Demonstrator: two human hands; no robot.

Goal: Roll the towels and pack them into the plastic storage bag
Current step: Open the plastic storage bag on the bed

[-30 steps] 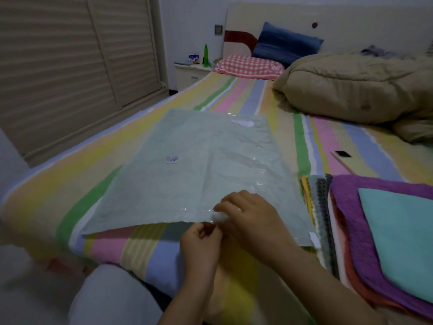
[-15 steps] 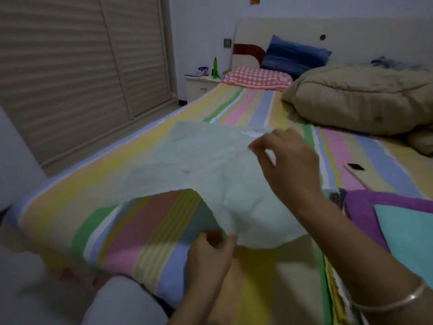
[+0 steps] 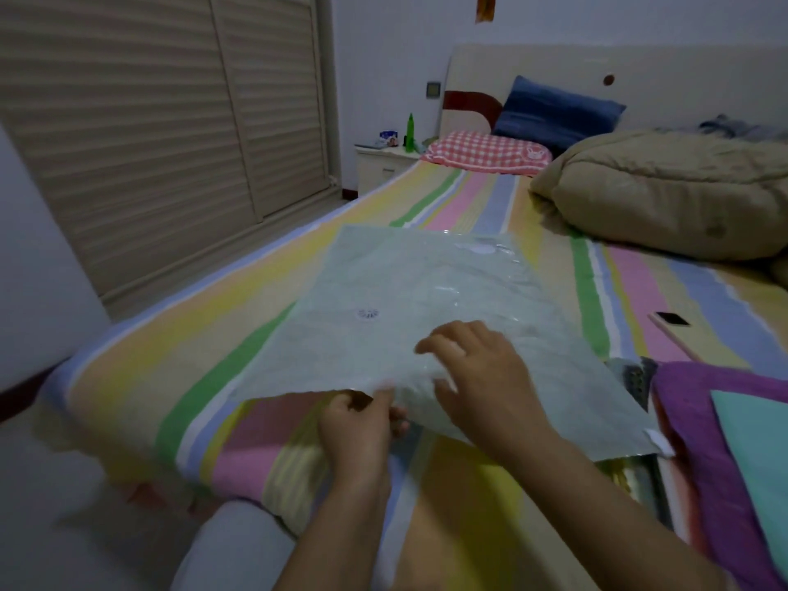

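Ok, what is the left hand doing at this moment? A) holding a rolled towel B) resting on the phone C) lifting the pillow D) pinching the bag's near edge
D: the left hand pinches the near edge of the plastic storage bag.

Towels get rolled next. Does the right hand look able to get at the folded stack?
Probably yes: the right hand rests with fingers spread on the plastic bag, and the towel stack lies uncovered on its right, nothing between.

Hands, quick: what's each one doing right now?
Left hand: pinches the near edge of the bag.
Right hand: open, fingers spread on top of the bag.
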